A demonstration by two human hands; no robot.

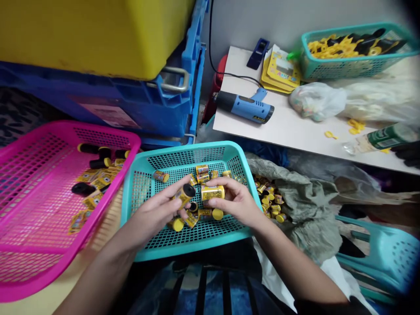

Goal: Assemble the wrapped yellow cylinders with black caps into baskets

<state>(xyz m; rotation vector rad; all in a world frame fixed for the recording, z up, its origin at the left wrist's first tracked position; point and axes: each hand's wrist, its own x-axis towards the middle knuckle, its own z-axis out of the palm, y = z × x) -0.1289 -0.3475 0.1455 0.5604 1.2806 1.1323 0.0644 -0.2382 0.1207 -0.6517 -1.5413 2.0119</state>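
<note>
Black-ended tube, tilted, black end toward the basket's far right corner, and yellow tube, long axis along the far edge, are pinched by the fingers of left hand and right hand, above the basket's middle.

At nine o'clock the left edge is cutting off the pink basket, and at eleven the top edge the yellow bin. Centrally, the left hand is partly hiding a black-ended tube, the right hand a yellow-labelled tube whose lettering is looking too small to read. At three, the right edge is clipping an unidentifiable black object.
</note>
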